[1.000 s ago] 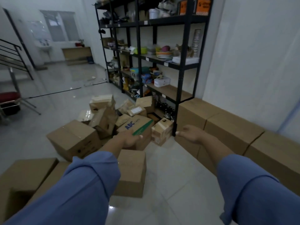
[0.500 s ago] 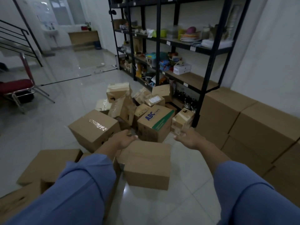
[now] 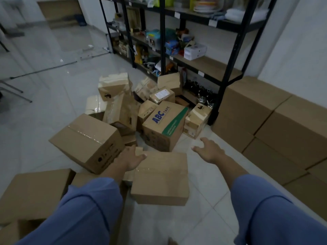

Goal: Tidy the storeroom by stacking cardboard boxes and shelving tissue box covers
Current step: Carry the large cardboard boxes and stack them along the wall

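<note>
Plainly, my left grip [image 3: 131, 159] was released, fingers loose, lying at the far left corner of a plain cardboard box [image 3: 160, 177]; whether it touched the cardboard I could not tell. My right grip [image 3: 208, 150] was released too, fingers spread, hanging over the tiled floor [image 3: 208, 195] just beside the box's far right corner and grasping nothing. Both arms wore blue sleeves [image 3: 88, 214].

That one box sat flat on the floor between my arms. It was brown, closed and unprinted on the faces I could see, with clear tape along its top seam.

Just beyond it stood a single ABC TAPE box [image 3: 164, 124], with blue lettering on top and a green band down one edge. To its left, one larger tilted box [image 3: 88, 140] leaned on an edge, its taped seam up and dark print on its side.

Behind these two lay a heap of smaller boxes [image 3: 120, 110], several of them crumpled. I counted about eight, with others half hidden. At least two flat cartons [image 3: 35, 193] lay at my near left.

Along the right wall, big plain cartons [image 3: 251, 106] were stacked in two tiers; I was sure of four. A black metal rack [image 3: 208, 67] stood past the heap, with one white box [image 3: 194, 51] on its wooden shelf.
</note>
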